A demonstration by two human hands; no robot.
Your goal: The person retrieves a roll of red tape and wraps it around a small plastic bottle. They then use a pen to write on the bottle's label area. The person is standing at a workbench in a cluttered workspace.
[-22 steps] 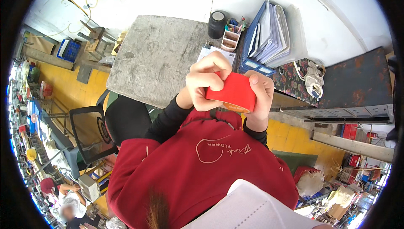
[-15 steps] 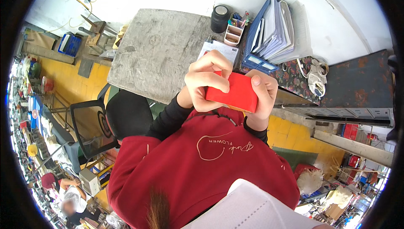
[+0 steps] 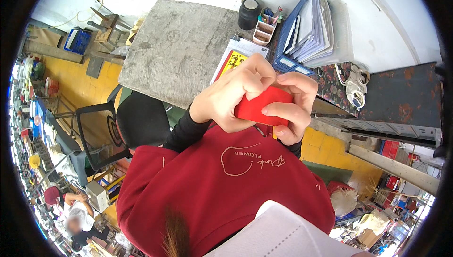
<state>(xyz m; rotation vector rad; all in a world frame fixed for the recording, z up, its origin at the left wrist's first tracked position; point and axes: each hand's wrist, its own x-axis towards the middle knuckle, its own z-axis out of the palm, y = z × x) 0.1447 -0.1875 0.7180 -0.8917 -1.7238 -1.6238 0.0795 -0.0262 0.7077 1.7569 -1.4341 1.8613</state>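
Note:
A small red piece (image 3: 258,106), flat-sided like a little card box or folded card, is held up in front of my chest between both hands. My left hand (image 3: 225,95) is closed around its left side, with bent fingers at the upper edge. My right hand (image 3: 301,97) grips the right side, one finger lying across the front face. The fingertips of both hands come close together at the top. What lies behind the red piece is hidden by the hands.
Beyond my hands stands a grey worn desk (image 3: 174,44) with a clipboard of papers (image 3: 247,47), a black jar (image 3: 248,14), a pen holder (image 3: 264,33) and a blue file rack (image 3: 292,63). A black mesh chair (image 3: 141,120) is at the left. Another person (image 3: 80,214) sits far lower left.
My left hand has turned and its fingers have moved up to the top edge. The right fingers now reach over the front face and top. A yellow-and-red printed sheet on the clipboard has come into view.

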